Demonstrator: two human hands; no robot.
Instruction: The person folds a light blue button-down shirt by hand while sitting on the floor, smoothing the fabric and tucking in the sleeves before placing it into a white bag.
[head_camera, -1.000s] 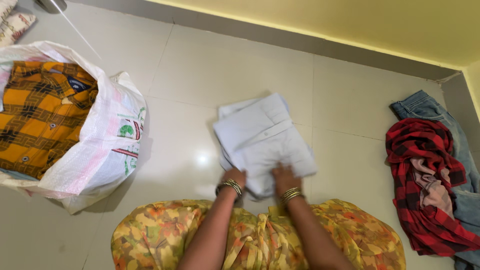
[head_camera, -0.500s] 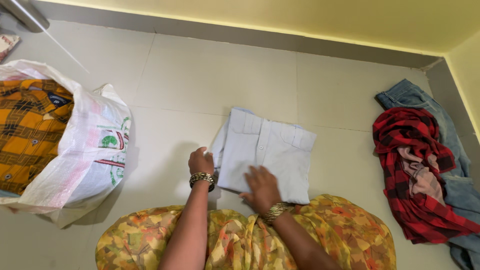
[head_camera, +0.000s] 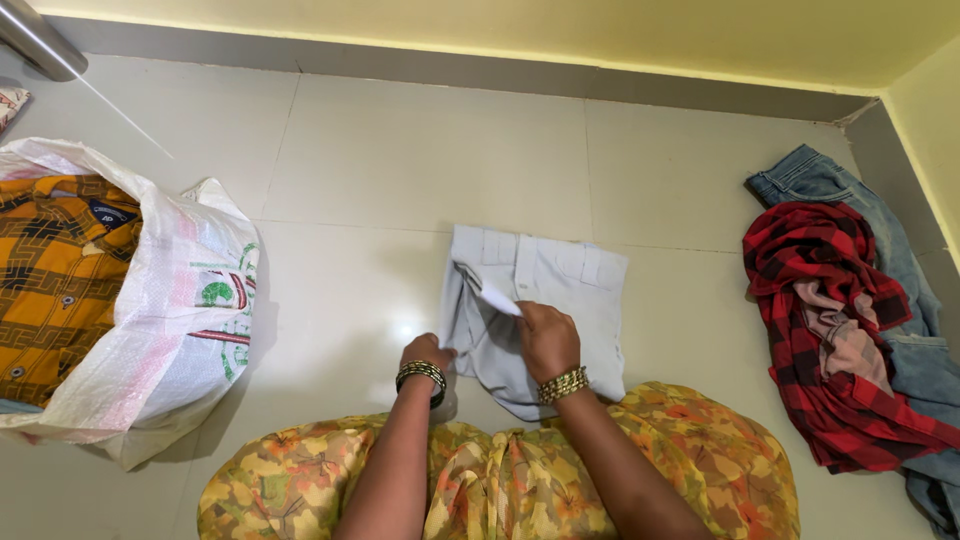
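The right hand (head_camera: 548, 338) pinches a fold of the pale blue shirt (head_camera: 560, 300) on the tiled floor (head_camera: 400, 170); the left hand (head_camera: 425, 352) grips its left edge.

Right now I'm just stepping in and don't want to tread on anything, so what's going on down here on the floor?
A person sits on the tiled floor working a pale grey shirt laid flat in front of them. The right hand pinches a lifted flap of the cloth, while the left hand grips the shirt's near left edge. A white sack holding an orange checked shirt lies to the left. A red checked shirt rests on jeans to the right.
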